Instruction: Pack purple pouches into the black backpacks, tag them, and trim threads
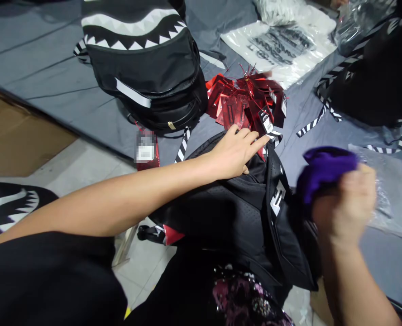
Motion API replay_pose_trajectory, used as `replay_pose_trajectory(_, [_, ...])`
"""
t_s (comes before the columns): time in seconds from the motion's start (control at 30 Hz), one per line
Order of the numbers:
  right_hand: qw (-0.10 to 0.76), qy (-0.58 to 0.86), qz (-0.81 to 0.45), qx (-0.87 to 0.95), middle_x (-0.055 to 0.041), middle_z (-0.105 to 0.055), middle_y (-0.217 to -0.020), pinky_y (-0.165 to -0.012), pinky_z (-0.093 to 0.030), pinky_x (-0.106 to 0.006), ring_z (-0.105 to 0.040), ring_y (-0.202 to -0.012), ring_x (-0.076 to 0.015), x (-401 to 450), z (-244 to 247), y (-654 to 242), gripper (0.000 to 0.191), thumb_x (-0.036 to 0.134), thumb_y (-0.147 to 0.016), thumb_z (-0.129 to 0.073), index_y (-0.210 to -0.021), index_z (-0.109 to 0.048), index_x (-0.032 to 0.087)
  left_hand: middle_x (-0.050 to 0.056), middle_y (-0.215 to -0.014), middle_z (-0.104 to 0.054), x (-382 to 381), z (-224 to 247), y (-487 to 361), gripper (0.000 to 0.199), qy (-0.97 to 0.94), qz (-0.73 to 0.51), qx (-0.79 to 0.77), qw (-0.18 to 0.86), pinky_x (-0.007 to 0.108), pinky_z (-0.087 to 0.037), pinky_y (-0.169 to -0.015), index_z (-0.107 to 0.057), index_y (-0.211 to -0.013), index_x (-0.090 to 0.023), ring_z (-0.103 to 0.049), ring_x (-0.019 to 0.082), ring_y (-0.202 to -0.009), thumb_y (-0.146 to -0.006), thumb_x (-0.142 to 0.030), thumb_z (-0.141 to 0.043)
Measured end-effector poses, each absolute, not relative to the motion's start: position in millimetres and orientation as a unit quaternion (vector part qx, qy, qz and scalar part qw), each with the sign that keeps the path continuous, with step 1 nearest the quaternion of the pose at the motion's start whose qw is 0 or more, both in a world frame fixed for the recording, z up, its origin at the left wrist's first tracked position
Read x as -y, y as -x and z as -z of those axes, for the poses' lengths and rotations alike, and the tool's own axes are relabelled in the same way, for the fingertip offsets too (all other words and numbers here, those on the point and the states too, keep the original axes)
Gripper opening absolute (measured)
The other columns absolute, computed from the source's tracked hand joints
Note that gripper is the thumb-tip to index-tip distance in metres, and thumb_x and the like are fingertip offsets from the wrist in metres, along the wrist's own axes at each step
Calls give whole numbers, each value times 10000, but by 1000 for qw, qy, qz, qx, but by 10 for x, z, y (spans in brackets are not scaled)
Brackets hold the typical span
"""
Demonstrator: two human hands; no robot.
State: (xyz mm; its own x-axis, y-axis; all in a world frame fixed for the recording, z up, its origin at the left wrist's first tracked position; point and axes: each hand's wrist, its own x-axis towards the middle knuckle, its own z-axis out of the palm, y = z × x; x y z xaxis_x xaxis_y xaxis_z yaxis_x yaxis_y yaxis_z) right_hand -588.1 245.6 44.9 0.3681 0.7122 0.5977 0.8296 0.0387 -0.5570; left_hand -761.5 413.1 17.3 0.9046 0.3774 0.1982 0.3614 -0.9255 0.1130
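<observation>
A black backpack [217, 217] lies in front of me, partly across my lap, with straps and a silvery buckle on its right part. My left hand [236, 151] rests on its upper edge, palm down, fingers stretched and slightly apart. Just beyond those fingertips is a bunch of red hang tags [235, 106], along with a black-and-white tag [265, 120]. To the right, my right hand [355, 199] is closed around a bunched purple cloth [326, 167]. Motion blurs that hand and cloth, and the cloth's exact kind cannot be made out.
Another black backpack [143, 68] with a white shark-tooth print stands on the grey-covered table [45, 50]. At the back right are a white plastic bag [282, 50] and a dark bag [374, 77] with striped straps. A clear plastic bag [391, 190] lies at right, a cardboard box [17, 136] at left.
</observation>
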Motion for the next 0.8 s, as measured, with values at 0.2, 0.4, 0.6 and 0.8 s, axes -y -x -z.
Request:
replay_pose_trajectory(0.2, [80, 502, 3, 861, -123, -681, -1021, -906, -399, -427, -598, -995, -246, -2810, -189, 6162, 283, 335, -966, -473, -1146, -586, 148, 162, -1492, -415, -4181, -224, 7594, 790, -978, -72, -191, 44, 440, -272, -1039, -208, -1534, -160, -440, 323, -1253, -851, -321, -569])
replay_pose_trajectory(0.4, [-10, 458, 18, 889, -116, -693, -1126, -944, -346, -430, -533, -1147, -254, -2870, -288, 6034, 363, 311, -976, -441, -1282, -527, 136, 156, -1387, -516, -4232, -201, 7600, 784, -978, -96, -181, 50, 403, -312, -999, -263, -1515, -154, -486, 306, -1183, -828, -315, -604])
replay_pose_trajectory(0.6, [-39, 476, 43, 877, -84, -726, -947, -928, -332, -435, -571, -1001, -252, -2880, -273, 6116, 312, 328, -987, -435, -1183, -581, 135, 151, -1368, -528, -4255, -193, 7605, 750, -979, -88, -170, 69, 408, -298, -1012, -273, -1515, -151, -480, 310, -1183, -845, -302, -575])
replay_pose_trajectory(0.8, [-38, 479, 27, 877, -88, -716, -1006, -958, -309, -442, -547, -1056, -254, -2868, -286, 6106, 330, 327, -986, -439, -1211, -572, 125, 163, -1343, -537, -4261, -147, 7617, 740, -976, -110, -169, 83, 426, -281, -1014, -280, -1515, -141, -467, 320, -1187, -843, -281, -556])
